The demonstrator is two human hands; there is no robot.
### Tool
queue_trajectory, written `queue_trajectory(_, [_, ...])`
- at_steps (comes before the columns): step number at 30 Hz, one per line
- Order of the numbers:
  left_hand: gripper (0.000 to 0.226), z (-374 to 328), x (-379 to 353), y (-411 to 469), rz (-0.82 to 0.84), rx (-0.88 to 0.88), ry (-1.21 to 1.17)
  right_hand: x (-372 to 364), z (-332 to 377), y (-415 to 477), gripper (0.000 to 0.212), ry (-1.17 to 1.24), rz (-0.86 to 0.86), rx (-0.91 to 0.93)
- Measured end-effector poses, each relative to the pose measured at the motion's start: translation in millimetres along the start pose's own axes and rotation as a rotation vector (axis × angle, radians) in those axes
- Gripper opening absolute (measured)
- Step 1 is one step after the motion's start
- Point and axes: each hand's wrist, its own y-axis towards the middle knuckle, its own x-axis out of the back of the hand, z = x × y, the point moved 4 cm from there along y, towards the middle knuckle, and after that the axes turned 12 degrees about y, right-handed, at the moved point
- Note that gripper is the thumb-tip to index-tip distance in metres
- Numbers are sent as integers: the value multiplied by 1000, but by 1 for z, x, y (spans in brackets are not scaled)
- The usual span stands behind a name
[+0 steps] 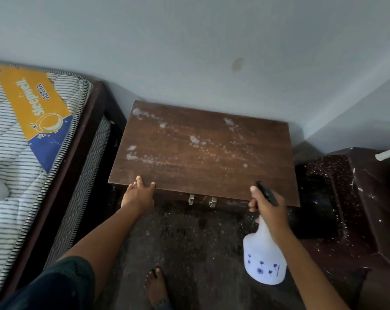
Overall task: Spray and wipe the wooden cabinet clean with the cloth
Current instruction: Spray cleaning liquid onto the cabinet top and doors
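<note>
The low wooden cabinet [203, 151] stands against the wall, its brown top streaked with white dust and smudges. My left hand [139, 194] rests with straight fingers on the front left edge of the top. My right hand [269, 209] grips the neck of a white spray bottle [264, 258] with blue flower prints. Its black nozzle points over the cabinet's front right edge. No cloth is in view.
A bed with a striped mattress [21, 142] and dark frame runs along the left. A dark, dust-speckled piece of furniture [346, 198] stands to the right. Two clear handles [202, 200] hang on the cabinet's front. My bare foot [156, 285] is on the dark floor.
</note>
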Motion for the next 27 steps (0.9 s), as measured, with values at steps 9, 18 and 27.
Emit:
queue_trajectory(9, [58, -2, 2, 0, 12, 7, -29, -141, 51, -28, 14, -247, 489, -9])
queue_trajectory(18, [50, -5, 11, 1, 23, 26, 21, -203, 135, -5, 22, -398, 537, 229])
queue_trajectory(27, [53, -11, 19, -3, 63, -8, 123, -207, 123, -5, 13, -368, 506, 134])
